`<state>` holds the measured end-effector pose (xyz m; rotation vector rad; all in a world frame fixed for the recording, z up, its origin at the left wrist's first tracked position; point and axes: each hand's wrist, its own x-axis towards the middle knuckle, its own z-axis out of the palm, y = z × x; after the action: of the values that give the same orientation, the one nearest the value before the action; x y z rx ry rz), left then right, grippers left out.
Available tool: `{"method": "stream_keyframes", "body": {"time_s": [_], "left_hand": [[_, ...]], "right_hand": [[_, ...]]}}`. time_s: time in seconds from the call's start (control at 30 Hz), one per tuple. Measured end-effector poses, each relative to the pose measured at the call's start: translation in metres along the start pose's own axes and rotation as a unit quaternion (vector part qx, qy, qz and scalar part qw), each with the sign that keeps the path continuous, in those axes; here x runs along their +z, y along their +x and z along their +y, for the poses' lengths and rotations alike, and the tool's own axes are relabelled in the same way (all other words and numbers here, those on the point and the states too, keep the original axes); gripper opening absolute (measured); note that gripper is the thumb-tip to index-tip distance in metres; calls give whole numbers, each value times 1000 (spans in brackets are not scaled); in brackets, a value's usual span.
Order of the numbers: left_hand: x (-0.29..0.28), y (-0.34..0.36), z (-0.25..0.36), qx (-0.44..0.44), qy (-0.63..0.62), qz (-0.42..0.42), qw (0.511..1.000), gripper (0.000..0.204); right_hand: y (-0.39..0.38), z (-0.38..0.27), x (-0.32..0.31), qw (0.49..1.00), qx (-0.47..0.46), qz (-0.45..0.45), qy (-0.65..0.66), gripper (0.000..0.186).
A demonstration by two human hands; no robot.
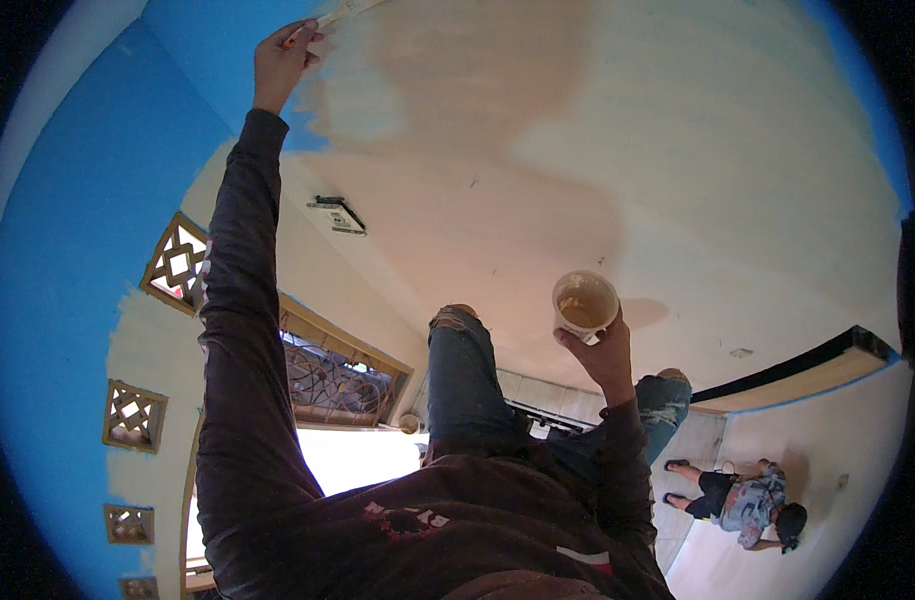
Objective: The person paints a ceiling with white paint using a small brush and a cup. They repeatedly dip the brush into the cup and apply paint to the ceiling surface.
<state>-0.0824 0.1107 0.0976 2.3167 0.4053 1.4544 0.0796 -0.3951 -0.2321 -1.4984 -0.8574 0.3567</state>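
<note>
My left hand (284, 68) is raised high at the upper left, its fingers closed round the handle of a paintbrush (332, 17). The brush head reaches the top edge of the picture, by the boundary between blue paint and a pale coat on the wall (458, 190). Whether the bristles touch the wall, I cannot tell. Lower down, right of centre, my right hand (606, 352) grips a whitish plastic cup (585, 283) tilted so its inside shows. Some beige paint lies in the cup.
Latticed vent blocks (136, 414) and a window with a curled metal grille (333, 375) line the left wall. An open electrical box (338, 215) juts from the wall. At right are a dark-edged shelf (798, 375) and another person (748, 503).
</note>
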Motion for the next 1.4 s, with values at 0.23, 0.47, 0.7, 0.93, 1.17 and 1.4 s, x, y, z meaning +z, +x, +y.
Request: {"method": "stream_keyframes", "body": {"time_s": [0.23,0.47,0.7,0.93,1.17,1.4], "left_hand": [[-33,-4,-35,-56,37,51,996,32],[-70,-4,-57,-100,48,80,991,34],[-95,-15,-85,-128,109,141,976,32],[-115,-42,-100,-53,304,184,933,25],[-63,-11,-29,68,443,174,877,17],[30,-7,68,127,394,105,904,24]], "right_hand": [[0,-2,-4,1000,10,-4,8,73],[-1,-6,-7,1000,15,6,-2,74],[-1,2,-8,1000,-10,2,16,75],[-3,-9,-9,1000,10,7,-4,74],[-7,-2,-6,1000,11,7,9,75],[-6,-2,-2,1000,0,-5,4,75]]}}
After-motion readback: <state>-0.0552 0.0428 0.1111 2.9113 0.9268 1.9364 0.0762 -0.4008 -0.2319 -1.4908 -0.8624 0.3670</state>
